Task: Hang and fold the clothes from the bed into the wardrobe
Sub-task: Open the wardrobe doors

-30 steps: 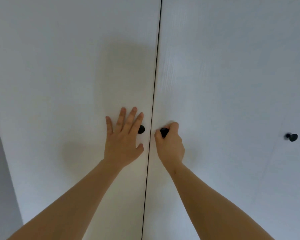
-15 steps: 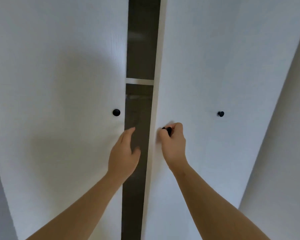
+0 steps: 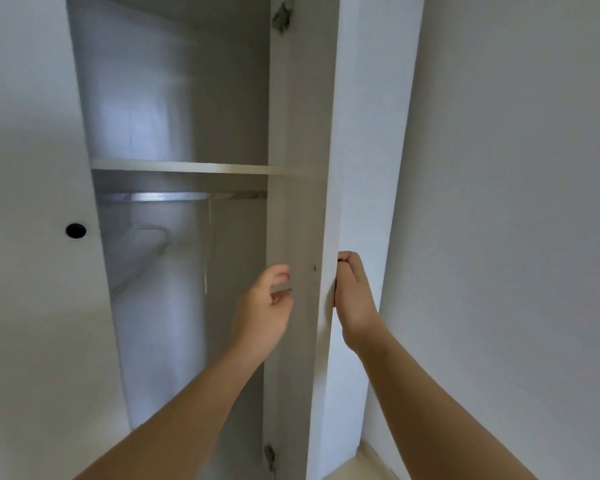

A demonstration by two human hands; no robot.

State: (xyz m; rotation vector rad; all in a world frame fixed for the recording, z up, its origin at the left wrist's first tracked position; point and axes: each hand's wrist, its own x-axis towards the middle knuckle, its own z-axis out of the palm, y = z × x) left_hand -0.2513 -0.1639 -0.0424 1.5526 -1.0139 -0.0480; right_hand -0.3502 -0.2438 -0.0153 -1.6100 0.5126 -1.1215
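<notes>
Fingers (image 3: 347, 263) of the right hand (image 3: 355, 299) are clamping round the black knob (image 3: 340, 260), presumably to pull the wardrobe door (image 3: 302, 133) wide, while the left hand (image 3: 262, 306) is hovering loose and holding nothing beside its inner face — inside, a shelf (image 3: 187, 167) and rail (image 3: 174, 196) are showing, clothes nowhere in shot.

No text, label or number is readable on the wardrobe (image 3: 302, 133); blur may hide small marks.
</notes>
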